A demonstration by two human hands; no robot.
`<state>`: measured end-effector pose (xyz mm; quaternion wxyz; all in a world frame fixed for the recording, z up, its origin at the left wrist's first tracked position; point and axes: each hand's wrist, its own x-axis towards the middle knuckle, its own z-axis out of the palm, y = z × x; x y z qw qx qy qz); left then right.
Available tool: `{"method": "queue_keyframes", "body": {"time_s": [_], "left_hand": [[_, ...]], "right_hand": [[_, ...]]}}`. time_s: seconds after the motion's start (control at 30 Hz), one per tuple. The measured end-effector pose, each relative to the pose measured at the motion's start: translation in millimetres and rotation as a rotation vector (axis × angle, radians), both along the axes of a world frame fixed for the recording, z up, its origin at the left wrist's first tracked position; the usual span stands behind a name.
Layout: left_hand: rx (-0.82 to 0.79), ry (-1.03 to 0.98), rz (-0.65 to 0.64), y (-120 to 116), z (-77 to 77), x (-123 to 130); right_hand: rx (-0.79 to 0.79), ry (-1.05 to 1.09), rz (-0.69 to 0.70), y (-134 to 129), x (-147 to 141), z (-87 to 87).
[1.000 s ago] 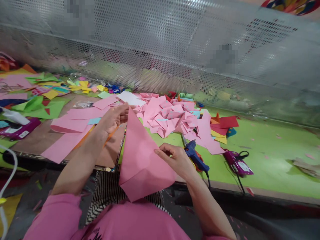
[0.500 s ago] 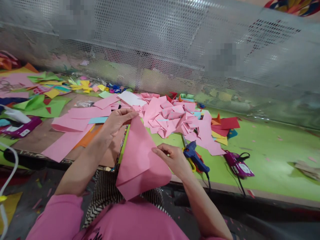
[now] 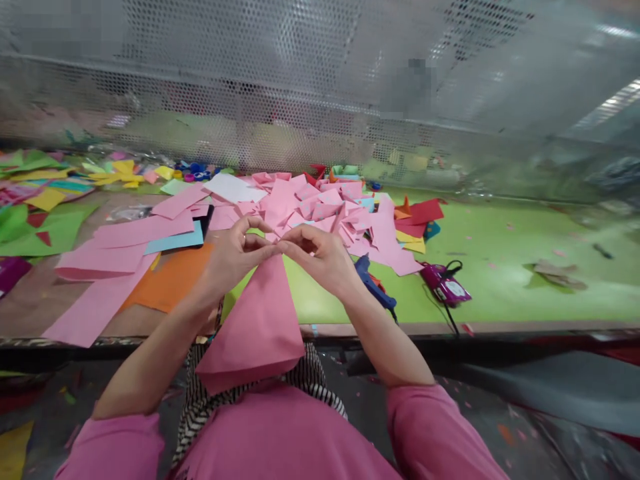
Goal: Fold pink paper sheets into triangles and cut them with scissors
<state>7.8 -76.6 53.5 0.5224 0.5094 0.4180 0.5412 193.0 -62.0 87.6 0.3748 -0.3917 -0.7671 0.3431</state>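
A sheet of pink paper (image 3: 260, 320) hangs from both hands at the table's front edge, narrow at the top and wide at the bottom, near my lap. My left hand (image 3: 240, 257) pinches its top corner between thumb and fingertips. Right beside it, my right hand (image 3: 317, 257) pinches the same corner, the fingertips of both hands almost meeting. Just behind the hands lies a heap of folded pink paper pieces (image 3: 330, 207). To the right of my right hand rests a blue glue gun (image 3: 373, 283).
Pink strips (image 3: 120, 260), orange paper (image 3: 170, 280) and a light blue strip (image 3: 175, 238) lie to the left. A purple box with a cord (image 3: 445, 283) sits at right on the green tabletop (image 3: 525, 267). A perforated metal panel (image 3: 240, 73) rises behind.
My right hand has moved up from the paper's right side to its top corner, beside my left hand. The paper now hangs narrower. The view has shifted to the right.
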Motion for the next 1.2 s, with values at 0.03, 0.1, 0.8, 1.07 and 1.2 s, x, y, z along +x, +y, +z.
{"method": "queue_keyframes", "body": {"time_s": [0.03, 0.1, 0.8, 1.07, 1.2], "left_hand": [[-0.002, 0.012, -0.011, -2.1, -0.8, 0.8], [-0.005, 0.028, -0.025, -5.8, -2.4, 0.6], [0.073, 0.235, 0.080, -36.4, 1.9, 18.7], [0.077, 0.203, 0.119, -37.8, -1.9, 19.6], [0.075, 0.198, 0.136, -37.5, -2.7, 19.8]], "right_hand": [[-0.011, 0.007, 0.006, 1.1, -0.8, -1.1], [-0.043, 0.012, 0.015, 1.1, -0.7, -3.5], [0.006, 0.178, -0.069, -18.9, -5.5, -7.0], [0.040, 0.171, -0.064, -23.2, -7.4, -6.0], [0.089, 0.178, -0.046, -22.6, -6.8, -8.0]]}}
